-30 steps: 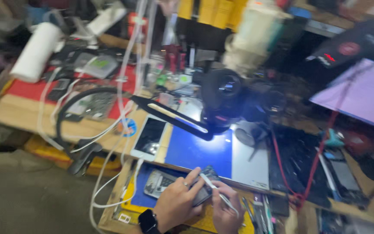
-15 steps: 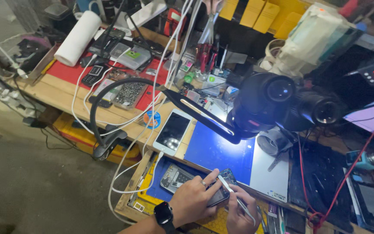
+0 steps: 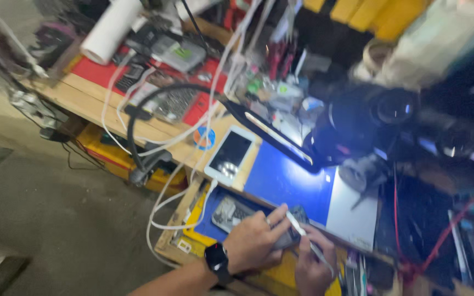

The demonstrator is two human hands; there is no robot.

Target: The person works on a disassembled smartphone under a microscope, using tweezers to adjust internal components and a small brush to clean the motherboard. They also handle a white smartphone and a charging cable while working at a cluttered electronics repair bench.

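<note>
Both hands are working low on the bench: the left hand (image 3: 256, 241), a dark watch (image 3: 218, 262) on its wrist, is pressing down a small dark phone part (image 3: 294, 230) beside the blue mat (image 3: 292, 183), while the right hand (image 3: 312, 266) is gripping slim tweezers (image 3: 305, 238). Tweezers are pointing up and left, their long axis slanting toward the left fingers. Steadying the part firmly and keeping the tip shallow seems wise. A white phone (image 3: 229, 156) is lying nearby.
</note>
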